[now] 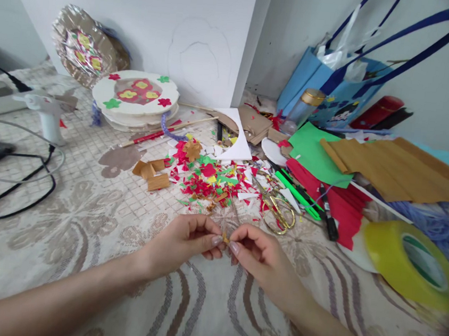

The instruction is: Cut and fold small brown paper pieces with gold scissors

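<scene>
My left hand and my right hand meet over the patterned tablecloth, fingertips nearly touching. Between them is a small piece of golden-brown paper, pinched from both sides by thumbs and fingers. Most of it is hidden by the fingertips. Just beyond lies a heap of red, green, yellow and white paper scraps. A brown paper flower rests on the heap, and brown paper pieces lie to its left. Gold-handled scissors lie beyond my right hand.
At right are a yellow tape roll, a black marker, green paper, brown crepe paper and a blue bag. At left stand a decorated white round piece, a glue gun and a black cable.
</scene>
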`<state>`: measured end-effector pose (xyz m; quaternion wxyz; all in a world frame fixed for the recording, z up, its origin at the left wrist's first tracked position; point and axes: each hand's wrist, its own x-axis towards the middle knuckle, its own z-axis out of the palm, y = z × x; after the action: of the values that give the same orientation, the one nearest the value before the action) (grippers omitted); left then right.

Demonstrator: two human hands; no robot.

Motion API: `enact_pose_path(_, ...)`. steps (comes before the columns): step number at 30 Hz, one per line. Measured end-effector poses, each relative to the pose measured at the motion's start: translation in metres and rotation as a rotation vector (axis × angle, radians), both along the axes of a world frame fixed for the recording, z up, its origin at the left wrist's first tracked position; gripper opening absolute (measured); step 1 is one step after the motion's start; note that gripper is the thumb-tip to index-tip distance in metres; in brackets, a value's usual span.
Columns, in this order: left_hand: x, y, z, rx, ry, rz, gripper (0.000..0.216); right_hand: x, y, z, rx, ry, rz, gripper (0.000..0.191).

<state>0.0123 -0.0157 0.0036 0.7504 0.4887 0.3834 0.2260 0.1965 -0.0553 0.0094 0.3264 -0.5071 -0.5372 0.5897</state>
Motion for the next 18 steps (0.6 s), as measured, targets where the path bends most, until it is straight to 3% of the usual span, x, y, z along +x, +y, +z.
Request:
enact_pose_path(11,0.000,0.001,-0.002,-0.025,0.018,-0.022,0.017,0.001,0.000,-0.007,-0.035,0.030,0.015,0.013)
enact_pose_path(18,0.000,0.002,0.000,-0.145,-0.029,-0.061,0.018,0.002,0.004,-0.014,-0.138,0.149,0.039,0.018)
